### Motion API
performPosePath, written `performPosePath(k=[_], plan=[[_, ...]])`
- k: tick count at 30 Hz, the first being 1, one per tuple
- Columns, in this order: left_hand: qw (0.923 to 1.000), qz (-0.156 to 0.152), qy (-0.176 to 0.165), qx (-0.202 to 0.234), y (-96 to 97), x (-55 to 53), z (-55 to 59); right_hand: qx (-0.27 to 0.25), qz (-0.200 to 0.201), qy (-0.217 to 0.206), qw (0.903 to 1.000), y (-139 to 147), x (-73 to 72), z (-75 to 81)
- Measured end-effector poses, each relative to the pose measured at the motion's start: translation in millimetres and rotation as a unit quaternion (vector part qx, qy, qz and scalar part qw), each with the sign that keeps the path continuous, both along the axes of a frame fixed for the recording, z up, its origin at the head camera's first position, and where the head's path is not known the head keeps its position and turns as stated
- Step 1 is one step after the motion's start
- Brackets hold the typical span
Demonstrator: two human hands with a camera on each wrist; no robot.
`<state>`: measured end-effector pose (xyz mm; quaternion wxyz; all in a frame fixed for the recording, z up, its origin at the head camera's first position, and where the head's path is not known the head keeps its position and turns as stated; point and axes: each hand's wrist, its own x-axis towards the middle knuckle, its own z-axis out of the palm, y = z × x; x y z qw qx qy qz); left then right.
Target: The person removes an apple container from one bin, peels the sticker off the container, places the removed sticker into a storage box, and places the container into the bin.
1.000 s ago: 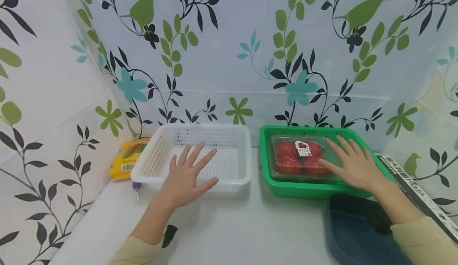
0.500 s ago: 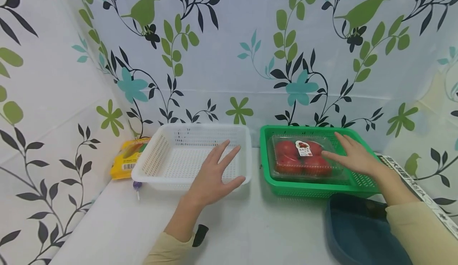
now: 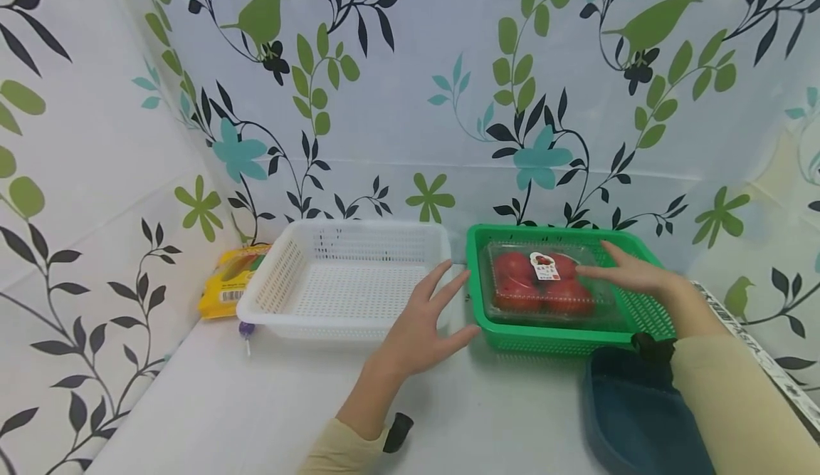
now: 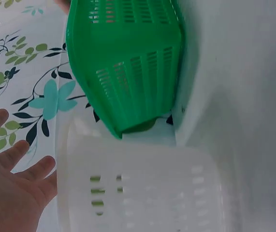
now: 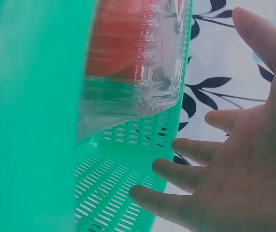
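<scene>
A clear plastic box of tomatoes (image 3: 544, 286) with a white label lies in a green basket (image 3: 551, 340) at the back right. My right hand (image 3: 640, 275), fingers spread, hovers over the basket's right part beside the box. In the right wrist view that hand (image 5: 225, 159) shows its palm, holding nothing, apart from the box corner (image 5: 157, 96). My left hand (image 3: 419, 325) hangs open over the right front corner of a white basket (image 3: 339, 329), near the gap to the green one. The left wrist view shows its spread fingers (image 4: 12, 154) beside the white basket's rim, nothing in them.
A dark blue bin (image 3: 647, 418) stands in front of the green basket. A yellow packet (image 3: 224, 286) and a purple lollipop (image 3: 246, 330) lie left of the white basket. A black and white printed strip (image 3: 756, 350) runs along the right side. Patterned cloth (image 3: 384, 105) hangs behind.
My left hand has moved right, from over the white basket's middle to its right front corner. My right hand has shifted slightly, its fingers turning more toward the box. The tomato box stays put.
</scene>
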<state>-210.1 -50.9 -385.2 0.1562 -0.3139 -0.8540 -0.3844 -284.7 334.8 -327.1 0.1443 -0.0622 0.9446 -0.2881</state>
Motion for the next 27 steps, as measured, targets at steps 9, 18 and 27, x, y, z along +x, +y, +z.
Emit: performPosePath(k=[9,18,27], plan=[[0.9977,-0.029,-0.043,0.044,29.1,4.7,-5.5,-0.097,-0.024,-0.089,0.991,8.2,-4.4,-0.1],[0.9952,-0.016,-0.055,0.079,50.8,6.5,-13.3,-0.16,-0.054,-0.121,0.9783,24.7,-13.3,-4.3],[0.9973,0.013,-0.024,0.068,63.7,10.7,-25.8,-0.213,-0.071,-0.159,0.9616,29.3,-17.0,-13.7]])
